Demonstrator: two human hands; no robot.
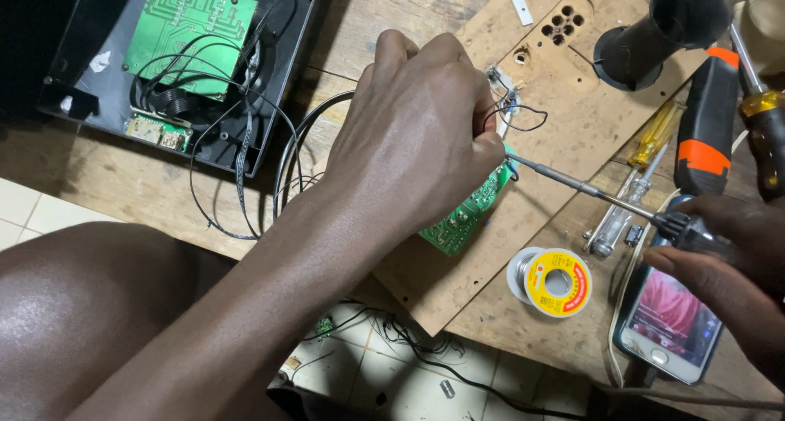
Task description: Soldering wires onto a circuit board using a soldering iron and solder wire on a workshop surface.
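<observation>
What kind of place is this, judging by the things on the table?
Probably a small electronics repair bench. The right hand holds a soldering iron to a green circuit board held by the left hand; a yellow-labelled spool of solder wire lies nearby.

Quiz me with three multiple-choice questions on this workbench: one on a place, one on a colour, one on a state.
1. Where does the round yellow-labelled solder spool lie?
A. beside the smartphone
B. inside the black case
C. on the floor tiles

2. The small circuit board under the left hand is
A. blue
B. green
C. red

3. The smartphone's screen is
A. dark
B. cracked
C. lit

Answers: 1 A, it rests just left of the phone. 2 B, its edge shows green. 3 C, a pinkish picture glows.
</observation>
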